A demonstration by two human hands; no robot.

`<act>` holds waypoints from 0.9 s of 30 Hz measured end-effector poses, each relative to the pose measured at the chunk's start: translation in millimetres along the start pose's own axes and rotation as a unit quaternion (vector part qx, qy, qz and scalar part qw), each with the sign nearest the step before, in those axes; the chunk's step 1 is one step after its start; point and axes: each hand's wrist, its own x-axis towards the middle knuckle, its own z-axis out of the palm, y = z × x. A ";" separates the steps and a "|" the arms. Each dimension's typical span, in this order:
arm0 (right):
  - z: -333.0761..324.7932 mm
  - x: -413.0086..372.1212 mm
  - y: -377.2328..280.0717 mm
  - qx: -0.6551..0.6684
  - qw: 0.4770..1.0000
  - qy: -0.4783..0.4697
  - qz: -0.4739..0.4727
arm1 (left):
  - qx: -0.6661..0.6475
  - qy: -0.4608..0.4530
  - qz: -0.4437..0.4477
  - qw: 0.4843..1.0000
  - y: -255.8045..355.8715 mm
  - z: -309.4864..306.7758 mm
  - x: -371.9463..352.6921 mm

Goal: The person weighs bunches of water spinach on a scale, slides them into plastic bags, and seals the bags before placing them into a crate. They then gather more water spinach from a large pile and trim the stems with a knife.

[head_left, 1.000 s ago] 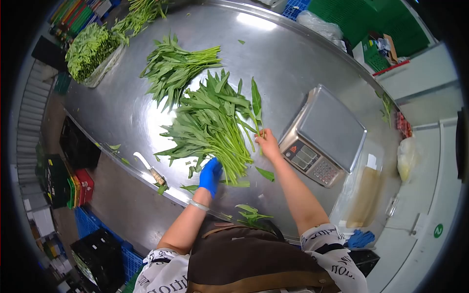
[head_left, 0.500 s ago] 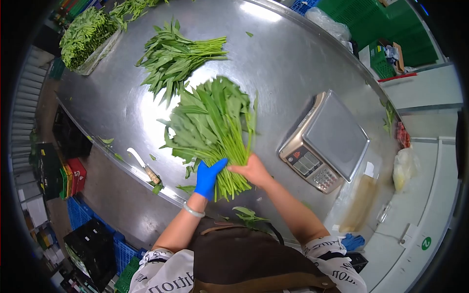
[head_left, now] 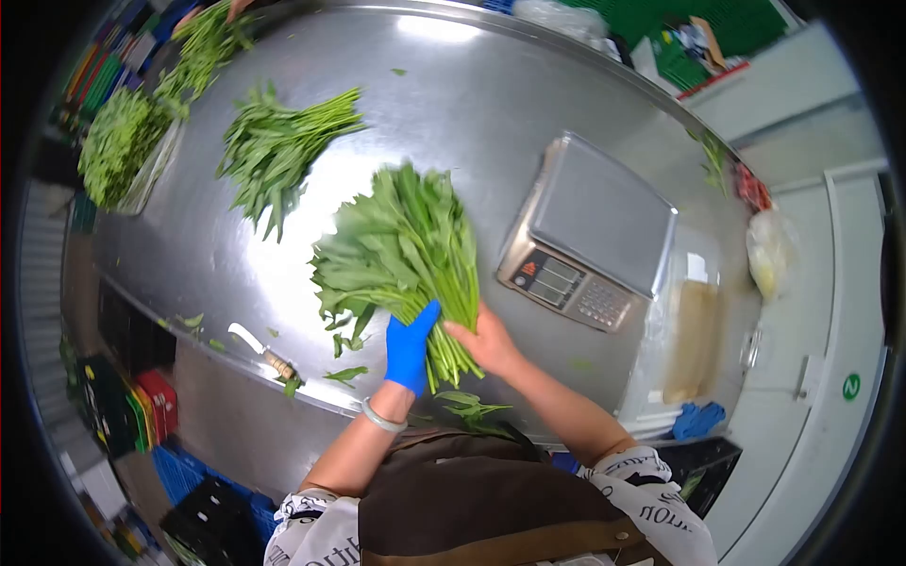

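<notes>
A large bunch of leafy green vegetables [head_left: 406,250] is held between my two hands above the metal table, leaves pointing away from me and cut stems towards me. My left hand [head_left: 411,349], in a blue glove, wraps the stems from the left, its thumb lying across them. My right hand [head_left: 486,341], bare, grips the stems from the right side. Beyond, a second bunch of greens [head_left: 283,141] lies on the table. Loose leaves [head_left: 472,407] lie between my hands and my apron.
A digital scale [head_left: 599,222] stands to the right. A knife [head_left: 264,351] with a pale curved blade lies by the left edge. At the far left is a heap of greens [head_left: 123,151]; another person's hand [head_left: 236,8] touches greens there. A blue glove [head_left: 698,420] lies at right.
The view has turned, so table items sit further left. The bunch stays in both hands, its leaves shifted slightly. Another person's hands have come into view at the top left.
</notes>
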 end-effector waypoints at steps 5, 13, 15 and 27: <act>-87.0 -13.9 -1.7 0.132 0.961 0.222 -0.101 | 0.140 -0.204 -0.002 0.969 37.7 124.8 2.7; -236.1 -18.3 48.9 -0.057 0.926 0.369 0.059 | 0.298 -0.309 0.086 0.899 -100.1 240.8 91.7; -250.9 -16.7 69.9 -0.186 0.908 0.355 0.123 | 0.389 -0.269 0.147 0.869 -125.2 230.1 105.7; -230.0 -71.9 42.1 -0.368 0.790 0.478 -0.111 | 0.556 0.128 0.419 0.706 63.7 -57.0 291.6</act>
